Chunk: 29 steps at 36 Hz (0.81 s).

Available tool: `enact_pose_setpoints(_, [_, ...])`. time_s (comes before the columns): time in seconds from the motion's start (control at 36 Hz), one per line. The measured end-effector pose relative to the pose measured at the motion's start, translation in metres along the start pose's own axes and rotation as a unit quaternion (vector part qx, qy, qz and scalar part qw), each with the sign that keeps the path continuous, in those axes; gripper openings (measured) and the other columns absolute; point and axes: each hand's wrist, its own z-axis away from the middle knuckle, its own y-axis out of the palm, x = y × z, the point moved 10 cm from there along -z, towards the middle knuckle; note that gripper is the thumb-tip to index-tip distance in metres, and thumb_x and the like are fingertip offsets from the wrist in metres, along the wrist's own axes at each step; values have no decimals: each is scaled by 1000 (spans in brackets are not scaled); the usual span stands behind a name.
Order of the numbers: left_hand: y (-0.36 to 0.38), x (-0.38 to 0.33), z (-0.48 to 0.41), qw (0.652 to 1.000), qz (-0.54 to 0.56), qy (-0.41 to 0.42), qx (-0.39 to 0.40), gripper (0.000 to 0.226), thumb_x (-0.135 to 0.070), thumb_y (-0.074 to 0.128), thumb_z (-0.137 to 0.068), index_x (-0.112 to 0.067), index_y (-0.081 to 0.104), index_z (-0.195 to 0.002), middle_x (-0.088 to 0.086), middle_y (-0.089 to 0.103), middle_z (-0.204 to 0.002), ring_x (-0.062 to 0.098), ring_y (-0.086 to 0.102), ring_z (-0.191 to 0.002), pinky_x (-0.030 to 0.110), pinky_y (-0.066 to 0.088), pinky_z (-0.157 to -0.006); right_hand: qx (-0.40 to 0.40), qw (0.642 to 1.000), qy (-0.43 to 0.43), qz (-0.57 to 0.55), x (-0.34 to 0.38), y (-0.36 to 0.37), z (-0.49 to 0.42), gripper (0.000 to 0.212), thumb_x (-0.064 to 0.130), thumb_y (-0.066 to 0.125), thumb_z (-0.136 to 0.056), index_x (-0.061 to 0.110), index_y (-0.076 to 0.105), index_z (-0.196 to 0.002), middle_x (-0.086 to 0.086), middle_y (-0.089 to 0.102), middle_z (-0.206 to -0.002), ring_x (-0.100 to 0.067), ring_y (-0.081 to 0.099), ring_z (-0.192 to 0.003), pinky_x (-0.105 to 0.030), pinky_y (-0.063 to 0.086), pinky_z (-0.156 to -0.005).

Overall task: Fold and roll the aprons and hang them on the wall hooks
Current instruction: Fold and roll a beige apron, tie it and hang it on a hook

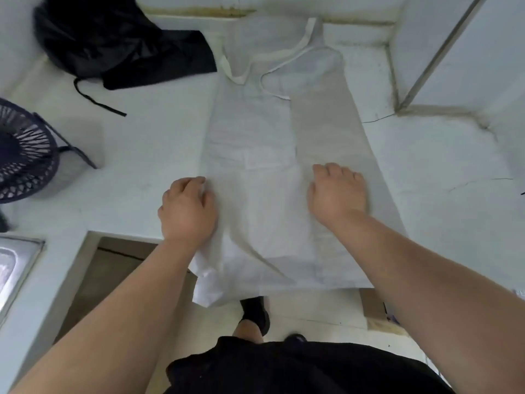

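Lying flat along the white counter point(142, 155) is a white apron point(255, 132), folded lengthwise so that it is forming one long strip running away from the person. Its neck strap point(301, 44) is looping across the far end, close to the wall, and its near hem is hanging over the counter's front edge, with the left corner drooping lowest.

The left hand point(187, 211) is sitting knuckles-up on the apron's left edge, fingers curled down onto the cloth. Whether they are actually pinching the fabric or only resting against it cannot be told from this angle. The right hand point(338, 191) is lying palm-down on the right half of the strip, fingers loosely bent and spread, pressing the cloth against the counter and gripping nothing. The two hands are sitting well apart, roughly level with each other, and a shallow crease is running between them toward the hem.

A black apron point(113, 46) is lying in a crumpled heap at the far left corner of the counter, just beside the white one's upper left edge, and one of its ties point(96, 98) is trailing toward the person. A dark woven basket point(25, 155) is standing at the left side of the counter. A metal sink point(14, 265) is showing at the lower left. Below the hanging hem, a black shoe point(254, 314) is standing on the pale floor.
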Motion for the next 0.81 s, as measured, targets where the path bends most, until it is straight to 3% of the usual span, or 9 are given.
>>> enact_pose_setpoints(0.14, [0,47,13,981,107,-155,56,33,-21,37,-100,-7,54,-124,11,56,-119,32,52,-107,30,37,-84,115,963,-24,-244,58,20,29,46,34,45,-96,14,45,-137,-12,49,-133,-29,50,-119,-32,39,-97])
enact_pose_setpoints(0.22, [19,45,23,903,330,-224,158,22,-13,40,-98,-7,61,-93,11,67,-95,28,63,-84,35,55,-73,187,951,-45,-243,78,32,42,59,49,54,-89,20,44,-139,-11,40,-137,-28,45,-125,-30,35,-104])
enact_pose_setpoints(0.31, [34,28,32,838,424,-237,249,23,-2,42,-97,-1,65,-100,10,71,-86,20,66,-72,25,57,-58,212,945,-35,-245,84,33,41,59,52,51,-88,24,43,-139,-13,38,-140,-30,43,-128,-34,34,-108])
enact_pose_setpoints(0.47, [37,-18,42,802,413,-156,402,20,-18,55,-96,-11,70,-108,2,74,-83,17,71,-79,31,58,-75,288,806,46,-515,111,25,39,72,78,32,-83,31,51,-134,6,54,-135,-17,51,-122,-38,37,-108])
enact_pose_setpoints(0.58, [26,-50,49,768,450,-116,442,68,-9,40,-98,-17,64,-35,-3,58,-45,4,54,-36,10,42,-41,313,812,29,-492,118,29,37,52,61,40,-92,32,48,-134,8,55,-130,-15,54,-116,-31,46,-93])
enact_pose_setpoints(0.64, [26,-54,46,744,487,-134,437,66,-10,39,-99,-15,63,-38,-4,56,-44,5,53,-37,9,42,-43,314,819,18,-479,119,29,37,51,53,42,-94,33,40,-141,9,50,-134,-14,50,-119,-30,44,-95])
enact_pose_setpoints(0.69, [39,-46,42,718,500,-149,460,36,-9,49,-94,-13,60,-60,-4,53,-57,5,48,-47,9,43,-56,312,831,16,-460,117,34,35,56,53,43,-94,32,33,-146,8,43,-144,-15,46,-126,-34,38,-107])
enact_pose_setpoints(0.78, [39,-37,47,611,588,-251,467,14,-19,74,-68,-9,64,-72,1,58,-73,8,54,-64,19,50,-70,317,850,17,-420,119,37,35,74,65,47,-81,38,28,-147,9,38,-149,-16,40,-133,-37,32,-112])
enact_pose_setpoints(0.81, [41,-23,38,632,576,-262,448,19,-24,74,-67,-6,70,-75,5,64,-75,14,61,-66,24,53,-71,318,853,18,-414,120,37,34,79,68,49,-75,40,28,-146,9,37,-149,-17,38,-134,-37,31,-112])
